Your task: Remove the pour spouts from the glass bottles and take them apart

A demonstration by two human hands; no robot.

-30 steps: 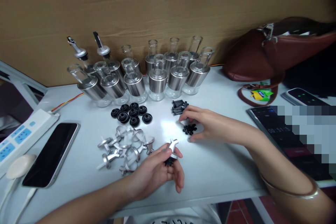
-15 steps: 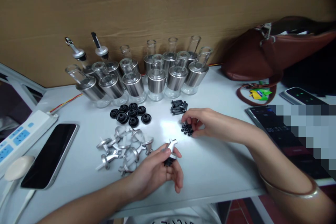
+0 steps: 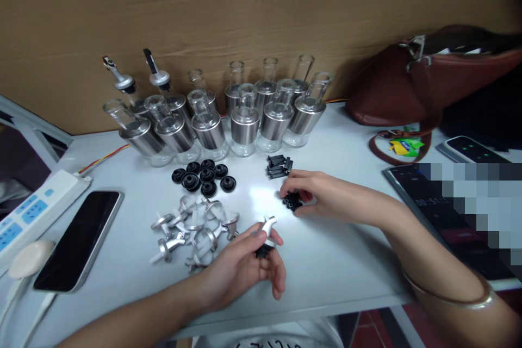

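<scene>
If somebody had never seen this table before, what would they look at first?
Probably the shiny bottles crowded along the back, two of them topped with silver spouts. Then maybe, nearer the front, the left hand holding a silver pourer, and the right hand with its fingers at a small pile of black rings.

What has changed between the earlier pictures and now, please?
The right hand has curled its fingers in more over the small black rings; whether it has gripped one cannot be told. The left hand still holds the silver pourer, and the bottles stand as they were.
</scene>
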